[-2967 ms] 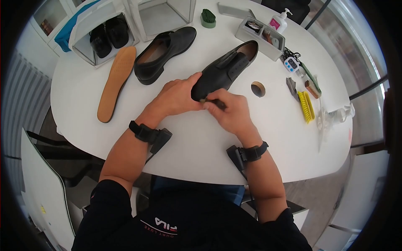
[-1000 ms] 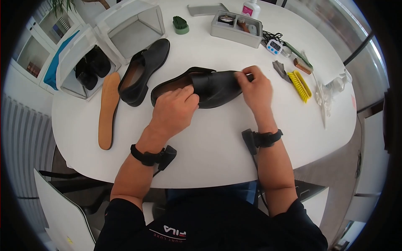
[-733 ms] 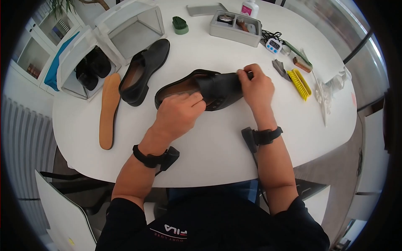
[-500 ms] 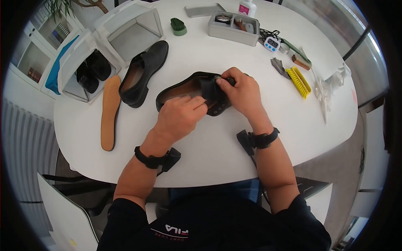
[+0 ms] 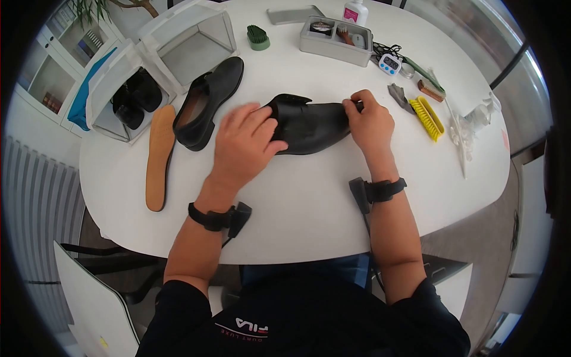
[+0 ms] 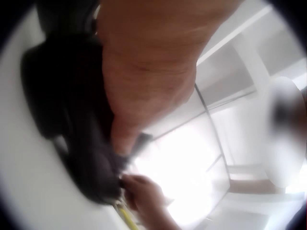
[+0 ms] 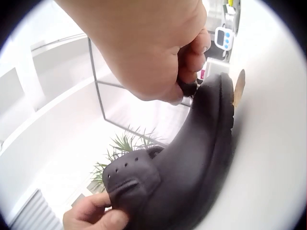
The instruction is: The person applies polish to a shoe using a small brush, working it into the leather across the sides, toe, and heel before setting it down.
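Observation:
A black leather shoe (image 5: 312, 128) lies sideways over the table, its toe to the right. My left hand (image 5: 244, 143) holds it round the opening, hiding the heel; in the right wrist view its thumb and fingers (image 7: 112, 219) are at the eyelet flap. At the toe, my right hand (image 5: 372, 122) pinches a small dark object (image 7: 188, 88) against the leather; I cannot tell its kind. The left wrist view is blurred and shows the dark shoe (image 6: 86, 143). The matching shoe (image 5: 208, 104) stands further left, beside a tan insole (image 5: 159, 160).
Behind are clear-fronted shoe boxes (image 5: 196, 44), one holding black shoes (image 5: 137, 98), and a green brush (image 5: 257, 37). A grey tin (image 5: 336, 47), a bottle (image 5: 355, 12), a timer (image 5: 389, 64), a yellow brush (image 5: 427, 119) and crumpled plastic (image 5: 467, 134) lie right.
The shoe has turned from toe-near-me to lying across, toe right. Within the last half second my right hand moved from the lacing back to the toe, and my left fingers spread further over the opening.

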`<state>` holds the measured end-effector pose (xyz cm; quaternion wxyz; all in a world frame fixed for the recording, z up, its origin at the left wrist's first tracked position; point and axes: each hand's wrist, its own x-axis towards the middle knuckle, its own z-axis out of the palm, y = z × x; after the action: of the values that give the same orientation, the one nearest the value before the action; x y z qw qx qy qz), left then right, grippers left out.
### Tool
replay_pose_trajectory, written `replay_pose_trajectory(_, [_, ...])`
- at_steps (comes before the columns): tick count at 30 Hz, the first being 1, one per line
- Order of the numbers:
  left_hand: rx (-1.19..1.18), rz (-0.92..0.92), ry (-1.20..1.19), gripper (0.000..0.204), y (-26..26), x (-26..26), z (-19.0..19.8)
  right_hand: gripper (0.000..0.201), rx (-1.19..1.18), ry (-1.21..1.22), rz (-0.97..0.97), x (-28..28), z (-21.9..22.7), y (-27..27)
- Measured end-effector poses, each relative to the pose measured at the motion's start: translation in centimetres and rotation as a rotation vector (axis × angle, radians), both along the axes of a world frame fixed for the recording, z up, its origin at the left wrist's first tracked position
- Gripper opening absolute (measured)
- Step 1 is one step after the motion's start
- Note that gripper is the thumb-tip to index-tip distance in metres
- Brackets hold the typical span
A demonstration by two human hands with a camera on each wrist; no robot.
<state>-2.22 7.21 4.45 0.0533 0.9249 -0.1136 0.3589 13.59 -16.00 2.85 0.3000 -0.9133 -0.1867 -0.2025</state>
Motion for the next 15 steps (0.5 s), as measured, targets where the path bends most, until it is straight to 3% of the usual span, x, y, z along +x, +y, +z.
replay_pose_trajectory(2, [0.026, -0.011, -0.016, 0.053, 1.5, -0.4, 0.6, 0.023, -0.014, 0.070, -0.088, 0.4, -0.1, -0.4])
replay_pose_trajectory(6, [-0.205, 0.029, 0.172, 0.061, 4.5, -0.8, -0.2, 0.023, -0.018, 0.061, -0.088, 0.1, 0.1, -0.2])
replay_pose_trajectory(8, [-0.563, 0.031, 0.343, 0.062, 4.8, -0.8, -0.2, 0.023, 0.012, 0.104, -0.089, 0.0, 0.2, -0.1])
replay_pose_trajectory(9, [-0.566, 0.036, 0.340, 0.062, 4.9, -0.8, -0.4, 0.023, 0.010, 0.103, -0.084, -0.3, 0.4, 0.1])
replay_pose_trajectory(12, [-0.729, 0.085, 0.335, 0.056, 4.2, -0.1, -1.0, 0.025, 0.125, 0.196, 0.015, -1.3, 1.2, 0.8])
replay_pose_trajectory(14, [-0.821, 0.135, 0.149, 0.045, 3.0, 0.2, -1.6, 0.026, 0.231, 0.340, 0.241, -1.8, 1.3, 1.0])
replay_pose_trajectory(15, [-0.828, 0.142, 0.145, 0.045, 2.7, 0.4, -2.2, 0.025, 0.189, 0.326, 0.244, -1.9, 1.5, 1.0])
